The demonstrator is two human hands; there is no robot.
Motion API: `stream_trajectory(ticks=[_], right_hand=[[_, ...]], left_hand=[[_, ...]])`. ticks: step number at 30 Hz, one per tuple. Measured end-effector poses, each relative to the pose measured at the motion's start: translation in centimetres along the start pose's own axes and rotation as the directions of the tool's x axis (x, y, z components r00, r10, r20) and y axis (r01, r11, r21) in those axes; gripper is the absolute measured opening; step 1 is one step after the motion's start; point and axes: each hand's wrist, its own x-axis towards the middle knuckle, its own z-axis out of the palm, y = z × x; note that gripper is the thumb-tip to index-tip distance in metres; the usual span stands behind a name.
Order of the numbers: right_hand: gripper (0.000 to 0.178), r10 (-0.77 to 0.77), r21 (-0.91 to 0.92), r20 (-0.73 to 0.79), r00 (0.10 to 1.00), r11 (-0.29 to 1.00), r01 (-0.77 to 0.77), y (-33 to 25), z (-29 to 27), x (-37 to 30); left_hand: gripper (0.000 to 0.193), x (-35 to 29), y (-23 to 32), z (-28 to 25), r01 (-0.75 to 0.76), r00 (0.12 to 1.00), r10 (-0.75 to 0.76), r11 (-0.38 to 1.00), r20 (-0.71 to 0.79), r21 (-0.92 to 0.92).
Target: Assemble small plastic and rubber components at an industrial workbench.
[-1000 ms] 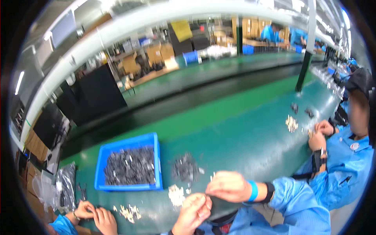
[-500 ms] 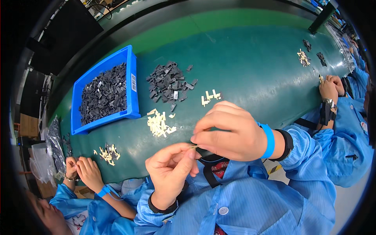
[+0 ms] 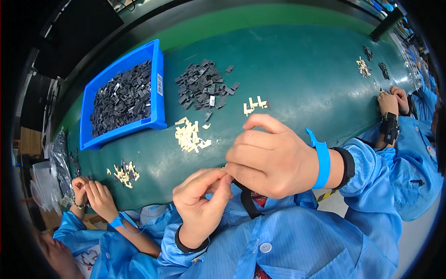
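Note:
My left hand (image 3: 202, 200) pinches a tiny yellowish piece (image 3: 224, 169) between thumb and forefinger, in front of my chest at the table's near edge. My right hand (image 3: 276, 160) meets it there, fingers curled and tips together at the same spot; they hide most of the piece. Beyond the hands lies a heap of small cream strips (image 3: 189, 136). Farther back is a loose heap of dark grey plastic pieces (image 3: 202, 86). Several cream strips with dark parts (image 3: 254, 105) lie in a short row beyond my right hand.
A blue bin (image 3: 159, 104) full of dark grey pieces stands at the left on the green table (image 3: 297, 60). Co-workers' hands (image 3: 100, 197) work at the left by a small mixed heap (image 3: 125, 173), and others (image 3: 390, 100) at the far right. Clear plastic bags (image 3: 46, 186) lie at the left edge.
My right hand has turned, its fingers curling in and closing over the small piece, which shows less now. The view has shifted slightly; the heaps and bin look unchanged.

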Motion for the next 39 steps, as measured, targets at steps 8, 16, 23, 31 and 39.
stream_trajectory(ticks=[8, 16, 23, 31, 39], right_hand=[[0.01, 0.04, 0.238, 0.251, 0.967, 0.966, -0.102, 0.7, 1.0, 1.3], [0.007, 0.253, 0.377, 0.221, 0.942, 0.868, -0.322, 3.4, 5.8, 4.0], [0.009, 0.301, 0.095, 0.369, 0.879, 0.929, -0.358, 3.8, 7.7, 4.4], [0.01, 0.341, 0.333, 0.271, 0.9, 0.844, -0.42, 4.3, 6.5, 4.3], [0.013, 0.478, 0.671, 0.379, 0.792, 0.447, -0.591, -0.6, 4.8, 2.8]], left_hand=[[0.006, -0.6, -1.2, -1.8, 0.041, 0.998, -0.036, 0.992, 0.041, -0.122], [0.009, -2.1, -3.3, -4.7, 0.253, 0.967, -0.241, 0.844, 0.087, -0.472], [0.009, -3.0, -4.2, -5.3, 0.185, 0.972, -0.231, 0.872, -0.048, -0.454], [0.011, -2.0, -3.9, -4.2, 0.146, 0.977, -0.205, 0.842, -0.057, -0.519], [0.013, -1.0, -3.4, -3.3, 0.021, 0.967, -0.179, 0.769, -0.183, -0.639]])
